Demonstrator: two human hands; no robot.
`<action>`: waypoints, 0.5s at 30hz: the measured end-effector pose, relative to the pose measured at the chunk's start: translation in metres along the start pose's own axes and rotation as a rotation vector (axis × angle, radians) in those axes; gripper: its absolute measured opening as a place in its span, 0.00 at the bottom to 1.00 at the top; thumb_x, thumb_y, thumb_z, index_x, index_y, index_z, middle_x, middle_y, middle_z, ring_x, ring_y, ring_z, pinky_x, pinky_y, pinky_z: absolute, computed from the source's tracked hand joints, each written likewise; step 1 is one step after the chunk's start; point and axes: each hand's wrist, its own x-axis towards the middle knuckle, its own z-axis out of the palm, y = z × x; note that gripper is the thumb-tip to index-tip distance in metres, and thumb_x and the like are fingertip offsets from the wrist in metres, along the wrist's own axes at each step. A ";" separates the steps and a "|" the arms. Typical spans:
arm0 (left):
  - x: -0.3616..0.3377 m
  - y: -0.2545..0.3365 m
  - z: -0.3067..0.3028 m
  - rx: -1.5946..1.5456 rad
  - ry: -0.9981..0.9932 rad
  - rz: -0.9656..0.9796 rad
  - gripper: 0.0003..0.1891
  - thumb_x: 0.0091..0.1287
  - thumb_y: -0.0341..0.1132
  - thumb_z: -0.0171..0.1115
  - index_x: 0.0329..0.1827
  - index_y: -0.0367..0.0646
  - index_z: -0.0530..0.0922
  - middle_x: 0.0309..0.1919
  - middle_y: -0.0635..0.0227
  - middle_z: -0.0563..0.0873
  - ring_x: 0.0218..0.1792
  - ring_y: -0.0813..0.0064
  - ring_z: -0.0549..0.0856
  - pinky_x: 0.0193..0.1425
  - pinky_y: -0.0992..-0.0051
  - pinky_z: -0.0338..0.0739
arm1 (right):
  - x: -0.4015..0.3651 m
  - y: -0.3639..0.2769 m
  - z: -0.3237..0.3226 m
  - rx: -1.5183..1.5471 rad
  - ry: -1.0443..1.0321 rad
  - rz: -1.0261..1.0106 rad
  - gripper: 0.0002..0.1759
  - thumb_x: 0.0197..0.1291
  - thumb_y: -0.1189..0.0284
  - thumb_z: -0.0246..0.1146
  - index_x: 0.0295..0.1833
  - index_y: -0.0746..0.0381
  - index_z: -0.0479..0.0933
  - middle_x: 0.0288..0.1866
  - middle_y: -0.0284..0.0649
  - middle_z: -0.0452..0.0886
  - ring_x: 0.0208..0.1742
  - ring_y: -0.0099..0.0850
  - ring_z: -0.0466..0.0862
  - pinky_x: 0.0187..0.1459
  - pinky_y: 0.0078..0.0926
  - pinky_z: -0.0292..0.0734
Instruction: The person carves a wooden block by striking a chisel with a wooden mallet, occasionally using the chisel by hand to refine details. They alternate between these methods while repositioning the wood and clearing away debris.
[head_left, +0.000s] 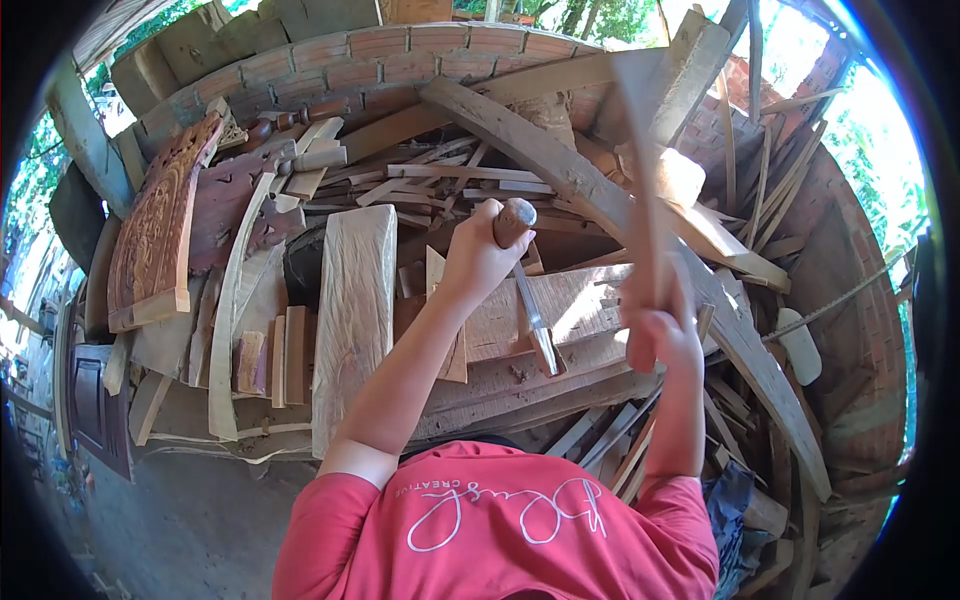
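Observation:
My left hand (476, 252) is wrapped round the wooden handle of a chisel (532, 312), whose metal blade slants down to the right. The blade's tip meets a thick wooden beam (480, 335) near a small notch. Raised to the right of it, my right hand (657, 318) is closed on a wooden stick (648, 185) that stands nearly upright and is smeared by motion. Sunlight falls on the beam between the two hands.
A pale plank (355, 320) lies left of my forearm. Carved boards (165, 225) lean further left. Behind lie heaped wood strips (430, 185) and a long diagonal timber (570, 170), before a curved brick wall (400, 55). Scrap sticks fill the lower right.

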 end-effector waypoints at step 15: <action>-0.010 -0.004 -0.002 -0.051 0.048 0.033 0.13 0.50 0.33 0.68 0.30 0.37 0.72 0.23 0.54 0.80 0.26 0.61 0.83 0.30 0.71 0.74 | -0.007 -0.043 -0.019 -0.489 -0.405 0.019 0.32 0.43 0.67 0.67 0.53 0.69 0.65 0.28 0.48 0.75 0.29 0.35 0.77 0.33 0.29 0.72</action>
